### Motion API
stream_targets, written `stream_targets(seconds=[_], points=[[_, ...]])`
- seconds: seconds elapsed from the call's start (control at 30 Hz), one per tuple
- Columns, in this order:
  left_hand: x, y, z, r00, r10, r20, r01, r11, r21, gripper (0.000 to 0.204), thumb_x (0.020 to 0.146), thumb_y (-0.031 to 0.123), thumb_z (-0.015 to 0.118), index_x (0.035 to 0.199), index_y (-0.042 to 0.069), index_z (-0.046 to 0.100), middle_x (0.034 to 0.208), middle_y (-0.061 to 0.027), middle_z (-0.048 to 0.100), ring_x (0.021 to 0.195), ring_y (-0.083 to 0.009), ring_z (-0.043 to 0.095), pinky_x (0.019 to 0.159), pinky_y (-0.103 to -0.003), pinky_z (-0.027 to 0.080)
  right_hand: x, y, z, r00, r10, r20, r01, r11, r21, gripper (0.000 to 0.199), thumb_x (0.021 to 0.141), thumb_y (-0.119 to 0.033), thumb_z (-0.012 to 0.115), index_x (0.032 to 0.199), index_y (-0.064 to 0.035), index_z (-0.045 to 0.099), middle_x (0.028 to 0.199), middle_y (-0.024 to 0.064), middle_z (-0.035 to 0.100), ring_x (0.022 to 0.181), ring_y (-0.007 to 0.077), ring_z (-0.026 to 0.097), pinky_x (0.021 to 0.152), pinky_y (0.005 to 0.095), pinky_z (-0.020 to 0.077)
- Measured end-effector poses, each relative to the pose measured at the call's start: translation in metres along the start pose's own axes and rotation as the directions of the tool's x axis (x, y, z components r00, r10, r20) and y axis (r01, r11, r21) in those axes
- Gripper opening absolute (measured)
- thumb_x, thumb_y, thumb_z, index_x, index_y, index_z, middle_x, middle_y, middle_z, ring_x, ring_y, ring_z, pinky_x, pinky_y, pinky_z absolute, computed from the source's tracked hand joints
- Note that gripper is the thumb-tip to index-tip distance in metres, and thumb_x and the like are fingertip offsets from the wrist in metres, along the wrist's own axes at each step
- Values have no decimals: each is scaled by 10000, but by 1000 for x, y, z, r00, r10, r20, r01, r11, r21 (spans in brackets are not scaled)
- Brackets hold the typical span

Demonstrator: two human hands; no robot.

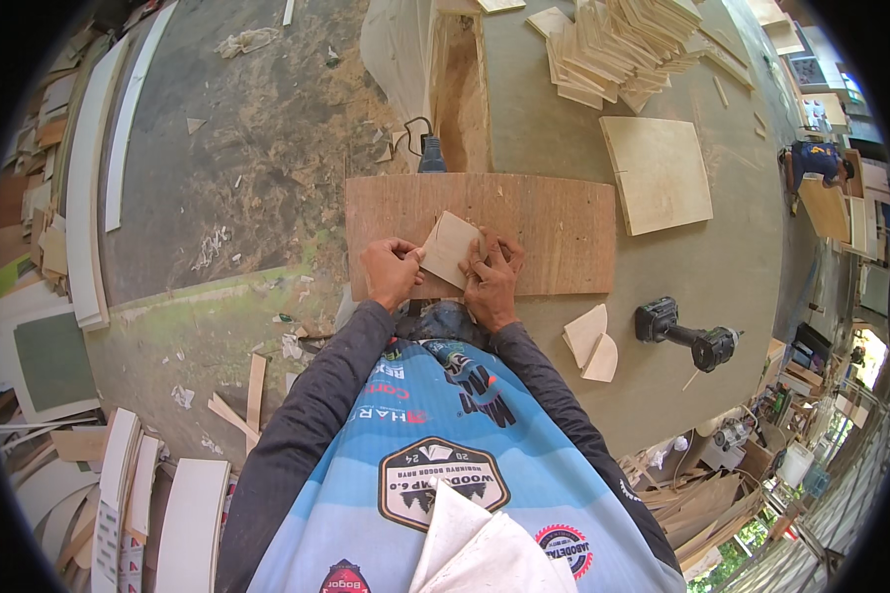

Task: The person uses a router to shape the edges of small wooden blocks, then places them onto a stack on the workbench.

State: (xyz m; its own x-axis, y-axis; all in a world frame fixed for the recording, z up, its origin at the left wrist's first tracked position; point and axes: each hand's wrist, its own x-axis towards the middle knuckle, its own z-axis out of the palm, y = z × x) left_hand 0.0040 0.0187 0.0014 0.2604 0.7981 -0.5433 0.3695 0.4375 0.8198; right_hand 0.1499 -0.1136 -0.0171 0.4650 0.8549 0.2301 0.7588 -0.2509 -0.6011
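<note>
My left hand [392, 273] pinches the left edge of a small, thin, pale plywood piece [450, 245]. At its opposite edge, my right hand [493, 277] grips the same piece with bent fingers. The piece is tilted over a brown wooden board [559, 232] in front of me. What lies under my fingers is hidden. Off the board's near right corner lie two pale fan-shaped wood pieces [585, 341], partly overlapping. More thin pale wood pieces [475, 539] rest against my shirt front at the lower edge of the view.
A cordless drill [687, 334] lies to the right. Beyond the board are a square plywood panel [658, 176], a fanned plywood stack [613, 49] and a dark tool with a cord [432, 153]. Long white strips [87, 188] run along the left. Another person [816, 163] bends at far right.
</note>
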Motion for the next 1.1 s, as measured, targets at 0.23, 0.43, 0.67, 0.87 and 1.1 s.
stream_targets(seconds=[0.23, 0.43, 0.67, 0.87, 1.1], points=[[0, -3, 2, 1000, 5, -10, -5, 1000, -10, 98, 902, 5, 758, 890, -90, 736, 676, -94, 696, 504, -148, 680, 441, -278, 541, 0, 0, 0, 1000, 18, -3, -18, 1000, 11, 414, 830, -93, 800, 1244, -112, 782, 1506, 80, 590, 1296, 359, 449, 1096, 467, 372], [-3, -5, 3, 999, 12, -32, -13, 999, -34, 95, 903, 2, 755, 900, -90, 731, 689, -97, 700, 509, -143, 675, 450, -275, 539, 0, -2, 0, 1000, 24, -18, -24, 1000, 9, 408, 810, -76, 808, 1216, -114, 793, 1483, 81, 608, 1285, 363, 454, 1093, 462, 389], [-11, -6, 3, 995, 86, -40, -89, 995, -55, 95, 898, -2, 756, 924, -89, 730, 722, -97, 714, 586, -138, 701, 526, -272, 571, 0, 3, 5, 999, 22, -33, -20, 999, 39, 387, 829, -113, 798, 1215, -89, 777, 1486, 68, 593, 1283, 361, 456, 1092, 474, 367], [-10, -9, -1, 994, 111, -12, -111, 992, -51, 92, 895, -7, 756, 927, -89, 732, 735, -101, 722, 592, -141, 704, 535, -275, 577, 0, -3, 5, 998, 26, -57, -26, 1000, -5, 375, 828, -66, 794, 1203, -59, 790, 1435, 112, 644, 1269, 363, 458, 1095, 452, 401], [-8, -13, 0, 992, 122, -26, -121, 992, 28, 120, 882, 26, 787, 896, -78, 731, 708, -102, 713, 550, -134, 670, 497, -271, 547, 0, -6, 3, 996, 67, -53, -65, 997, 32, 412, 811, -47, 812, 1221, -83, 790, 1455, 97, 636, 1298, 350, 466, 1116, 440, 395]])
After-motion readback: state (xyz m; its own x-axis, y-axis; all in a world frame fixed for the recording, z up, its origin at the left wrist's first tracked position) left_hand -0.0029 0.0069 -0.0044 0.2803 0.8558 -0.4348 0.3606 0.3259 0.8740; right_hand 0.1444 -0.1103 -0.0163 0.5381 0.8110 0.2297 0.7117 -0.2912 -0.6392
